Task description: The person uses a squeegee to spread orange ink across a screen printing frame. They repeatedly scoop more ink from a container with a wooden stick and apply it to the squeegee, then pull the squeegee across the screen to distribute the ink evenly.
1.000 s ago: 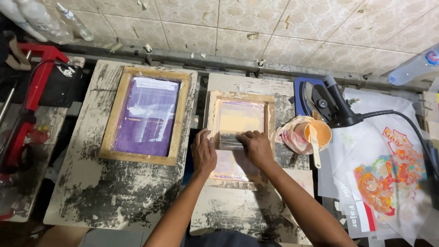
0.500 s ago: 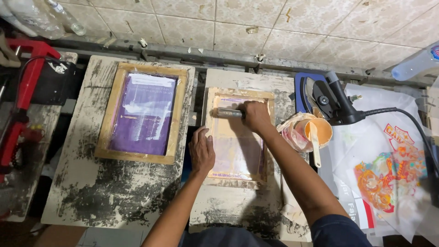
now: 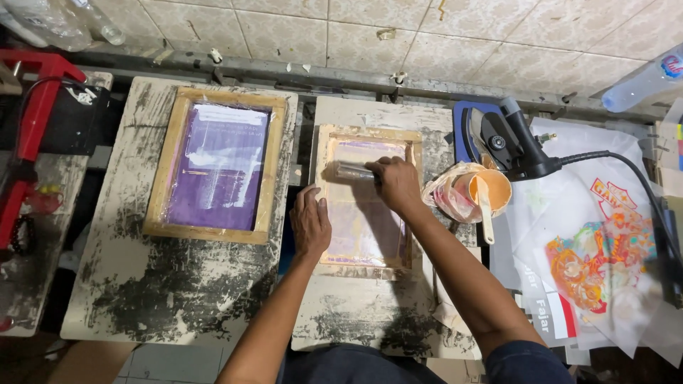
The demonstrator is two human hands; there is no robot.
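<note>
A small wooden printing screen frame (image 3: 333,136) lies flat on the middle worn board (image 3: 370,323). My right hand (image 3: 395,182) grips a squeegee (image 3: 350,171) that rests across the upper part of the screen's mesh. My left hand (image 3: 310,222) lies flat, fingers together, pressing on the frame's left edge. The mesh under the hands looks pale pink and orange.
A bigger wooden screen frame with purple mesh (image 3: 218,165) lies on the left board. An orange ink cup with a spatula (image 3: 481,195) stands right of the small frame. A black clothes iron (image 3: 509,139), printed transfer sheets (image 3: 597,249) and a red press (image 3: 34,114) border the boards.
My right hand has carried the squeegee from the middle of the screen up toward its far end. My left hand has slid from the squeegee to the frame's left edge.
</note>
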